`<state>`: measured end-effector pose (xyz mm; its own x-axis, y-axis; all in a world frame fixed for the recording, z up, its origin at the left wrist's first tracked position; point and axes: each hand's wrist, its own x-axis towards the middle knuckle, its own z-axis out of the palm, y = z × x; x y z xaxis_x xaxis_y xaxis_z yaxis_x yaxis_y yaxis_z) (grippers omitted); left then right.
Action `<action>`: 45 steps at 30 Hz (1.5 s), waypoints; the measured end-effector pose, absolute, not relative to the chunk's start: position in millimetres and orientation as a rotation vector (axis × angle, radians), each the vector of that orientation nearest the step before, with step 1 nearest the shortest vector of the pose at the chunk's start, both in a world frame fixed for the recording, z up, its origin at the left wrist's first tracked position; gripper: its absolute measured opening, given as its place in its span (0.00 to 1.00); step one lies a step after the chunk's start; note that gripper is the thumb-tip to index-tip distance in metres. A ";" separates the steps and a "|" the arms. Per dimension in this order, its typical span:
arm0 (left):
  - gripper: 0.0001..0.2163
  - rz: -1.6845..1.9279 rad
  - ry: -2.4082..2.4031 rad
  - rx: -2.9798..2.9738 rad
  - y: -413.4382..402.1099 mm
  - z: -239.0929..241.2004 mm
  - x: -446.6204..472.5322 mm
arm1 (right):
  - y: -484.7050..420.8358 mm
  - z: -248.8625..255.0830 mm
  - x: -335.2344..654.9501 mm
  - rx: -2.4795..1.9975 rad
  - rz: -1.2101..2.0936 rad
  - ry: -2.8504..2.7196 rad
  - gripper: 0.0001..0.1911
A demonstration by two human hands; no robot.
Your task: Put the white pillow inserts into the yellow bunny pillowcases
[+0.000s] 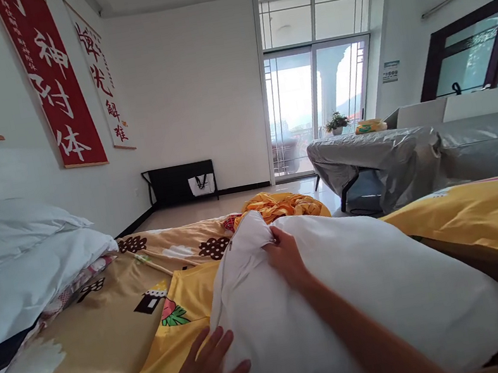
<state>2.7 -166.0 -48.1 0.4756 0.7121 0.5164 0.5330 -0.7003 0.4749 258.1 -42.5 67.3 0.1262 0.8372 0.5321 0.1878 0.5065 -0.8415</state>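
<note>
A plump white pillow (pixel 362 256) lies right in front of me, partly over a yellow pillowcase (pixel 158 357) with a printed carrot-like figure. My right hand (pixel 286 256) pinches the pillow's far left corner, its fingers closed on the white fabric and lifting it into a peak. Lower down, my left hand (pixel 209 370) rests at the pillow's near left edge with fingers spread, over the border between white and yellow cloth. The patterned tan bedsheet (pixel 105 327) spreads out beneath. The pillow's near end is partly hidden by my right forearm.
White pillows (pixel 24 252) are piled at the left. Crumpled orange-yellow cloth (pixel 281 206) sits beyond the pillow, and more yellow fabric (pixel 486 218) lies at the right. Farther back stand a plastic-covered table (pixel 368 149) and a black folded frame (pixel 171 184) by the wall.
</note>
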 end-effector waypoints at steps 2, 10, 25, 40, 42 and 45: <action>0.14 0.949 0.851 2.697 -157.6 -31.9 31.4 | -41.0 68.7 256.9 -0.986 0.586 -1.436 0.07; 0.16 1.371 1.361 2.071 -94.4 20.1 122.7 | -59.5 76.0 267.1 -0.922 0.459 -1.678 0.08; 0.10 1.757 1.194 2.356 -75.7 39.6 122.5 | -70.7 55.5 277.3 -0.849 0.190 -2.081 0.07; 0.04 1.798 1.092 1.801 -77.2 57.5 126.7 | -90.2 52.8 286.8 -1.337 0.302 -2.397 0.64; 0.04 1.813 1.019 1.795 -81.9 54.6 127.7 | -80.7 53.2 291.7 -1.324 0.285 -2.437 0.62; 0.04 1.841 0.916 1.752 -84.3 50.8 129.1 | -73.1 58.2 296.0 -1.255 0.152 -2.470 0.46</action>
